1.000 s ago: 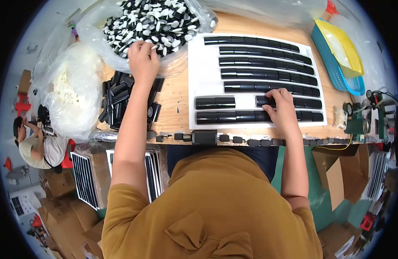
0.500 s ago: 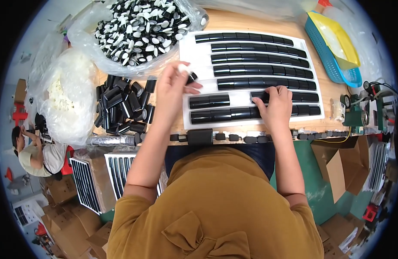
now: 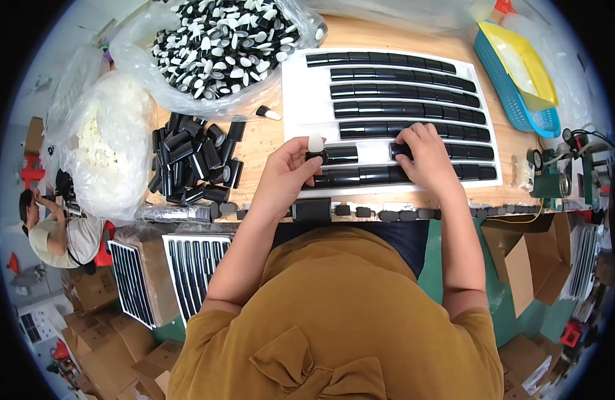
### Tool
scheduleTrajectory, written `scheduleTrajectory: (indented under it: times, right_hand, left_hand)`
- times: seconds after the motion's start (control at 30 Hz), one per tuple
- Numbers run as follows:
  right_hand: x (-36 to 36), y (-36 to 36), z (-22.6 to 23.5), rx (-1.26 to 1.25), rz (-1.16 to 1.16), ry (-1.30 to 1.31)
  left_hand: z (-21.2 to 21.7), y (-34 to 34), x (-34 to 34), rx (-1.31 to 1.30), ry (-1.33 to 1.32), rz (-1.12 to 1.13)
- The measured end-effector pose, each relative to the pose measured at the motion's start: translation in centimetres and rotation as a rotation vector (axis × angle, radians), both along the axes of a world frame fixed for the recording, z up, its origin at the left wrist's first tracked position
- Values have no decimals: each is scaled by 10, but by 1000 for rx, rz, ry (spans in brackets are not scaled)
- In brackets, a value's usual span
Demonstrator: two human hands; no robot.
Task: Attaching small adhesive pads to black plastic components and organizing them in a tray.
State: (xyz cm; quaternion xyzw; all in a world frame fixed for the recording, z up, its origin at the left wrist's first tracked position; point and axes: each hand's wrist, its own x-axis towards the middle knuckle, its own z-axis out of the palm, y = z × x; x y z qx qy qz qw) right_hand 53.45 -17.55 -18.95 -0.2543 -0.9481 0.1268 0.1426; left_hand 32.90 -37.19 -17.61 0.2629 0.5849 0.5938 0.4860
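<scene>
Left hand (image 3: 285, 172), mid-frame: fingers gripping white-tipped piece (image 3: 315, 143). Right hand (image 3: 427, 159): fingers on black cylinder (image 3: 395, 151), can't tell grip.

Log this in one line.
left hand: holding white-tipped black piece | right hand: gripping black cylinder in white tray | second piece: on table

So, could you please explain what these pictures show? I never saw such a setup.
No machine here: a person works bare-handed. A wide camera, worn on the head, looks down, so straight edges bend. On the table lies a white tray with rows of black pieces. Left of it are a heap of loose black pieces and a bag of black-and-white caps; right, a blue basket. The left hand holds a cap, white end showing. The right hand touches a black piece in the tray.
</scene>
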Motion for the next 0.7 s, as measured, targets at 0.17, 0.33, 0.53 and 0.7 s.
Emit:
scheduleTrajectory:
  times: [0.17,0.33,0.53,0.7]
  right_hand:
    - [1,4,6,-134,62,-72]
    - [0,3,9,-127,41,-34]
    - [2,2,12,-141,46,-94]
    - [-1,-27,28,-234,-69,298]
  left_hand:
    - [-1,-1,6,43,-62,63]
    - [-2,0,9,54,-112,66]
    - [-8,-1,9,114,-113,95]
    - [-3,0,14,65,-83,-5]
